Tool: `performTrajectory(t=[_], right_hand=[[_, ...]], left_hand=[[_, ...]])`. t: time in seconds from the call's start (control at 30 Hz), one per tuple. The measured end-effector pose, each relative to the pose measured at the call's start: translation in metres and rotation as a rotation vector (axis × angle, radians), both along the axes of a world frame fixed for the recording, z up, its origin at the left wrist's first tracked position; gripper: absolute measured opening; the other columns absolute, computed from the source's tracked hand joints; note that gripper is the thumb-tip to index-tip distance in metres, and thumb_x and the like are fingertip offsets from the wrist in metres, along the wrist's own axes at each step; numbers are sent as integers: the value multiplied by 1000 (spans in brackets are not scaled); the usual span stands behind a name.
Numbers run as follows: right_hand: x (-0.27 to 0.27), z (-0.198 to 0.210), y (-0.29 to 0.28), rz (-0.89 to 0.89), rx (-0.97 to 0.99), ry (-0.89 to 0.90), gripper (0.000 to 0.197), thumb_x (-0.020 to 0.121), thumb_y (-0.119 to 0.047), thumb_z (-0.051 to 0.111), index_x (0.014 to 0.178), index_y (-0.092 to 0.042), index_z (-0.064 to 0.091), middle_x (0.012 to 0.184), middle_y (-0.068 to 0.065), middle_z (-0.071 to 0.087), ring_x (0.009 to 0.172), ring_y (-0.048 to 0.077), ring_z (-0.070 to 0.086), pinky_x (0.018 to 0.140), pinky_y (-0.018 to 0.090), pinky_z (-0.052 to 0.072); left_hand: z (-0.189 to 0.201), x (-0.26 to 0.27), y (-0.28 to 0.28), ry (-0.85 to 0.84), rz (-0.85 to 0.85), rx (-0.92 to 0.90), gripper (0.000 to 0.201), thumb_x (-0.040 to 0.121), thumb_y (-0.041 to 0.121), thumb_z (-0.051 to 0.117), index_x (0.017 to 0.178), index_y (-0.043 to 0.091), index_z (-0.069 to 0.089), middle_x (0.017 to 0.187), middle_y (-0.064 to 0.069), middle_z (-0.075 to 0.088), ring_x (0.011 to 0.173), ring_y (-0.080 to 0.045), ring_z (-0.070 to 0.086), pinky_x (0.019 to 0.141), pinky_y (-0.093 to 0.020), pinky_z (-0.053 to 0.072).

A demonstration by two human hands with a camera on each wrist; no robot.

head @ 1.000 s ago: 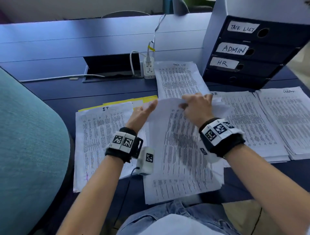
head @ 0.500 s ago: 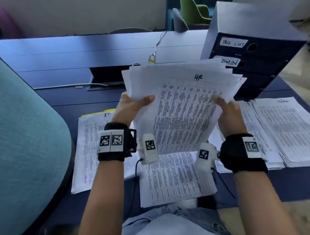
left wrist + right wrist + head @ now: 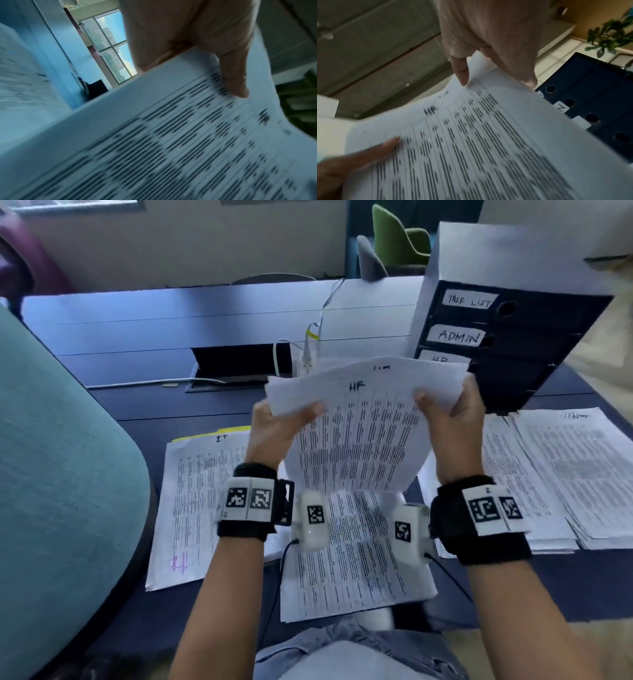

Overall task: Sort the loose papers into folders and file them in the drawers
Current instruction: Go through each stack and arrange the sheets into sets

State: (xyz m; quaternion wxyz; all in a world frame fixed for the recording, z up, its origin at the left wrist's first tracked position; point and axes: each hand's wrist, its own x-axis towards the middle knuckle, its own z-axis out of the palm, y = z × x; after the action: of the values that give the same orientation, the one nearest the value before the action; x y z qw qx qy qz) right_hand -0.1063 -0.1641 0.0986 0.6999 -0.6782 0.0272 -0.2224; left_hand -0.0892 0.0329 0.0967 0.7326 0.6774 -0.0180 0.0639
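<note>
Left hand (image 3: 274, 428) and right hand (image 3: 445, 422) hold one sheaf, the HR papers (image 3: 356, 440), lifted off the desk (image 3: 137, 320) and tilted toward the wearer. Head view: each hand grips a side near the top edge, thumb on the printed face, fingers behind. The bottom edge hangs just above another printed sheet (image 3: 349, 570) lying flat by the lap. The IT pile (image 3: 198, 501) lies to the left over a yellow folder (image 3: 233, 430); two more piles (image 3: 561, 474) lie to the right. The drawer unit (image 3: 507, 337), labelled TASK LIST, ADMIN and HR, stands just behind the sheaf.

Change: 1.0 s ago both hands were down on the desk gathering sheets; 0.5 s ago the sheaf was up, fanned, gripped lower on its sides. Now the grips sit higher and the sheets look more nearly aligned. Judgement: HR sheets are collected and being squared; folder and drawer steps not yet done.

Left wrist view: thumb (image 3: 235, 81) pressed on the printed face, blurred by motion.

Right wrist view: thumb (image 3: 462, 73) on the top corner; the other hand's thumb shows lower left; drawer fronts beyond.
</note>
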Motion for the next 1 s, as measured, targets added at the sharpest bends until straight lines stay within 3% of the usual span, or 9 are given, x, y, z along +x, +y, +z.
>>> performTrajectory(t=[0.17, 0.27, 0.33, 0.43, 0.5, 0.6, 0.73, 0.9, 1.0], right_hand=[[3, -16, -11, -26, 7, 121, 29, 88, -5, 58, 113, -17, 49, 100, -4, 61, 96, 14, 61, 93, 43, 50], [5, -18, -27, -24, 49, 129, 41, 85, -18, 61, 123, -11, 46, 118, 6, 60, 112, 21, 57, 100, 45, 45], [5, -24, -46, -32, 9, 178, 48, 85, -23, 61, 127, -7, 43, 120, 5, 59, 109, 15, 58, 95, 34, 48], [8, -38, -86, -101, -103, 260, 26, 90, -8, 57, 114, -11, 49, 103, 3, 62, 87, 7, 61, 74, 17, 49], [10, -45, -113, -206, -235, 300, 23, 88, -3, 57, 110, -4, 50, 106, 12, 62, 94, 23, 61, 75, 21, 49], [11, -53, -151, -338, -377, 413, 31, 88, 4, 51, 119, -1, 49, 112, 14, 60, 99, 26, 59, 72, 17, 42], [6, -64, -188, -385, -493, 619, 39, 89, 7, 44, 127, -3, 47, 126, 21, 56, 111, 35, 56, 84, 31, 43], [14, -90, -209, -386, -495, 767, 44, 89, 10, 42, 129, -7, 45, 131, 21, 52, 111, 39, 55, 90, 44, 50], [28, -104, -212, -329, -529, 814, 48, 88, 9, 42, 132, -9, 44, 126, 21, 54, 110, 38, 53, 87, 41, 46]], left_hand=[[-36, -2, -11, 196, 10, 166, 7, 79, 7, 70, 80, 12, 65, 82, -2, 67, 72, -6, 64, 71, -19, 52], [-19, 3, -30, 85, 28, 146, 15, 83, 3, 65, 74, 15, 62, 68, 10, 65, 64, 0, 59, 64, -13, 49], [-5, 12, -49, 59, 37, 74, 17, 84, -1, 62, 74, 13, 61, 58, 15, 64, 60, 4, 59, 63, -11, 48], [-9, 28, -90, 126, 67, 58, 7, 86, 0, 60, 90, 3, 64, 61, 13, 66, 56, 5, 57, 61, -13, 48], [-21, 36, -120, 220, 104, 107, 16, 88, 3, 59, 103, -2, 61, 82, -3, 69, 68, -4, 61, 70, -23, 48], [-43, 44, -163, 389, 73, 301, 39, 91, 5, 51, 128, 2, 41, 123, -14, 56, 111, -27, 55, 85, -27, 41], [-75, 43, -205, 485, -38, 347, 35, 89, -1, 48, 116, 13, 30, 117, -16, 56, 105, -31, 59, 79, -27, 49], [-109, 46, -234, 526, -138, 416, 57, 86, 1, 54, 136, 12, 29, 127, -10, 52, 113, -26, 54, 94, -28, 43], [-119, 47, -240, 537, -183, 505, 62, 85, 2, 53, 140, 9, 28, 135, -11, 45, 122, -27, 47, 105, -35, 38]])
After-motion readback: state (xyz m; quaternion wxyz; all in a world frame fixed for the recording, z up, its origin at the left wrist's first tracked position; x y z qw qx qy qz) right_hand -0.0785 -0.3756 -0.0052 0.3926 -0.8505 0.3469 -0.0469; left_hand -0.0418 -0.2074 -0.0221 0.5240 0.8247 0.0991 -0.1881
